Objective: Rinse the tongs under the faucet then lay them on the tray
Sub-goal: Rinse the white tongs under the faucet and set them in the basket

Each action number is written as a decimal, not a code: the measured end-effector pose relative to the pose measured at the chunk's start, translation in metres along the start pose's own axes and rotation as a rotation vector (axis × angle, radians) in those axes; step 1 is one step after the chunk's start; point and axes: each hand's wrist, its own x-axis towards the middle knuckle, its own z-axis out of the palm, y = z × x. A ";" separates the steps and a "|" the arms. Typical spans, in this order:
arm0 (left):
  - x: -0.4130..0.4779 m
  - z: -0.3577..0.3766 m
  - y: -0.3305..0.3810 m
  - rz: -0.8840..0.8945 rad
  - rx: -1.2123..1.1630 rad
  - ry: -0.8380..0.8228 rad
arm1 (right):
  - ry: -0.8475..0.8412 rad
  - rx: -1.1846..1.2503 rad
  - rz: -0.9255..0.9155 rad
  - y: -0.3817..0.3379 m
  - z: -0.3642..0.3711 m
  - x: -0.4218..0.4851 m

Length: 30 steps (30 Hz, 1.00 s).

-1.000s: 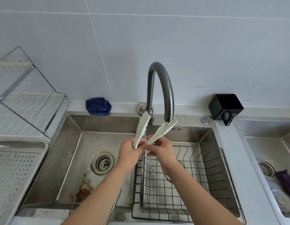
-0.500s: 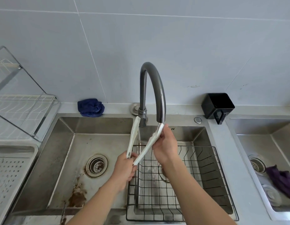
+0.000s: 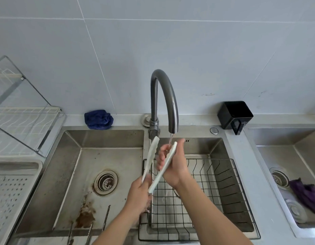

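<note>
the left hand [image 3: 138, 195] is closed around the hinge end of the white tongs [image 3: 149, 160], and the right hand [image 3: 174, 163] is wrapped around one arm of them near its tip, just under the faucet [image 3: 163, 96] spout where a thin stream falls. the tongs stand spread in a v above the sink [image 3: 68, 174], over the left edge of the black wire basket [image 3: 232, 191] that sits in its right half. the perforated tray [image 3: 13, 188] lies at the counter's left edge, well apart from the tongs, while a purple cloth [image 3: 306, 193] lies in the second sink [image 3: 283, 138] on the right.
</note>
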 end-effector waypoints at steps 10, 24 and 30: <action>-0.001 -0.003 0.008 -0.066 0.131 -0.110 | 0.078 -0.330 -0.284 -0.014 0.016 -0.005; 0.005 0.008 0.035 0.025 -0.089 -0.012 | 0.059 -0.374 -0.241 -0.001 0.030 -0.008; 0.012 0.004 0.019 0.369 0.502 0.138 | 0.539 -0.504 -0.449 -0.023 0.029 0.004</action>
